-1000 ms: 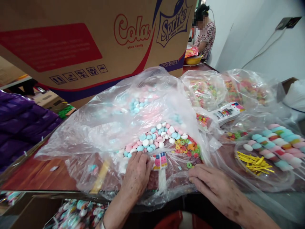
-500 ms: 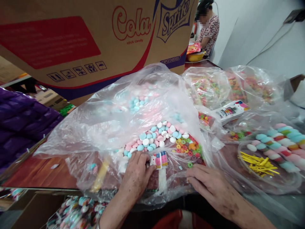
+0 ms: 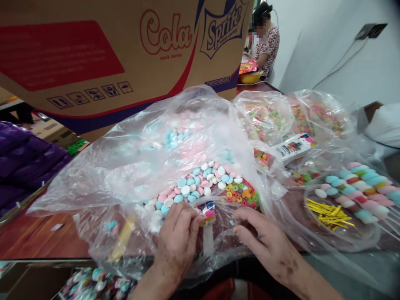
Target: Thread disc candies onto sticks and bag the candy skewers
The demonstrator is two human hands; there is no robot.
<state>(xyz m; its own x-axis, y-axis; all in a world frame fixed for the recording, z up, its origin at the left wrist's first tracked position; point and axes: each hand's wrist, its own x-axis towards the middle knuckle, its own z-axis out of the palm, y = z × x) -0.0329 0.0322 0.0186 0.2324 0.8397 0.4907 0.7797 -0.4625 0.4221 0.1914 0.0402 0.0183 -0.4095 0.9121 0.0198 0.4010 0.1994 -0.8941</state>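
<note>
A big clear plastic bag [image 3: 134, 166] lies open on the wooden table [image 3: 34, 237], with pink, blue and white round candies [image 3: 193, 185] and coloured ring candies [image 3: 240, 195] spilled at its mouth. My left hand [image 3: 176, 239] is curled at the bag's opening, its fingertips pinching a small candy skewer with a white stick [image 3: 208, 227]. My right hand [image 3: 265, 241] rests just right of it. Its fingers are bent together and touch the plastic beside the ring candies.
A large Cola/Sprite carton [image 3: 118, 54] looms behind the bag. More candy bags [image 3: 271, 112], a printed packet [image 3: 293, 146], finished candy skewers [image 3: 359, 191] and yellow twist ties [image 3: 328, 212] lie at right. Purple packs [image 3: 25, 162] are left. A seated person [image 3: 265, 41] works far back.
My right hand has slid left toward the skewer, fingers now bent at the bag's mouth. My left hand stays on the skewer. The view shifted slightly.
</note>
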